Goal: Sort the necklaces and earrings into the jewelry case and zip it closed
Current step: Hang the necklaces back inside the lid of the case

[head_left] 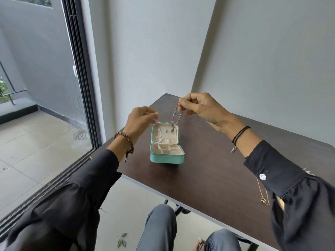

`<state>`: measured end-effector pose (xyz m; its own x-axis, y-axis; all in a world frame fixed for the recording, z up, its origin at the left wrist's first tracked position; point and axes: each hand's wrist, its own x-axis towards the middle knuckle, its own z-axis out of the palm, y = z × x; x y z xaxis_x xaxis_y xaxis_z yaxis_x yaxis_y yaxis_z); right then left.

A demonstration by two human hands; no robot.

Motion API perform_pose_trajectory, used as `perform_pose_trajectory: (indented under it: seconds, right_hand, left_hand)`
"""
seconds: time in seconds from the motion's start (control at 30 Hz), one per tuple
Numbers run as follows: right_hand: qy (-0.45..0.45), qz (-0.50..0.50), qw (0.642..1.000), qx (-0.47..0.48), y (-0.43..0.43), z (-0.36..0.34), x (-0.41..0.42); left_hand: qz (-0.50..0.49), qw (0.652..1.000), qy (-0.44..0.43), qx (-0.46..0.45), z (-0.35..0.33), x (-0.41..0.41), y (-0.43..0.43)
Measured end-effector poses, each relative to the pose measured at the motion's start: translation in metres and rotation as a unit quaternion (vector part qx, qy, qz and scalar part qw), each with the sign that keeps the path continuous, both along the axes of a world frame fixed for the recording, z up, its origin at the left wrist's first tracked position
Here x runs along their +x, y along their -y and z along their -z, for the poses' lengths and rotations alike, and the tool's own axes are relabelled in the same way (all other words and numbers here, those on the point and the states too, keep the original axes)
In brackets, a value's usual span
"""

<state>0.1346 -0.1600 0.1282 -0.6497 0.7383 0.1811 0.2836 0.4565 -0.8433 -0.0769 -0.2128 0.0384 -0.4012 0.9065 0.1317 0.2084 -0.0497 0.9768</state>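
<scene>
She's got the silver necklace (176, 116) pinched between thumb and fingertips of her right hand (199, 109), the chain doubled into a few hanging strands with its pendant (172, 130) dangling just in front of the propped-up lid (168, 136) of the teal jewelry case (166, 157), which sits open on the dark table (208, 169). Her left hand (140, 122) hovers close by at the lid's left edge, fingers curled in; it's blurred and I cannot tell whether it holds anything. The trouble I'd expect is tangling: those loose strands could twist on themselves, or snag the other chain (158, 135) hung on the left side of the lid if she swings it across. The lid looks light and stands upright, so a tug on a hook might tip it shut or shove the whole case. A slack pinch would drop the chain in a heap into the small compartments (163, 149) below. And there's a gold necklace (262, 193) lying near the table's edge right by her right sleeve (281, 174); that cuff could easily drag it off onto the floor
</scene>
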Motion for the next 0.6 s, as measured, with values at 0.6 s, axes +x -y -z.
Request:
perform_pose_trajectory:
  seconds: [0.6]
  right_hand:
    - [0.018,-0.003,1.000,-0.019,-0.023,0.031,-0.006]
  left_hand:
    - [-0.071,0.989,-0.099,-0.081,0.060,0.006,-0.015]
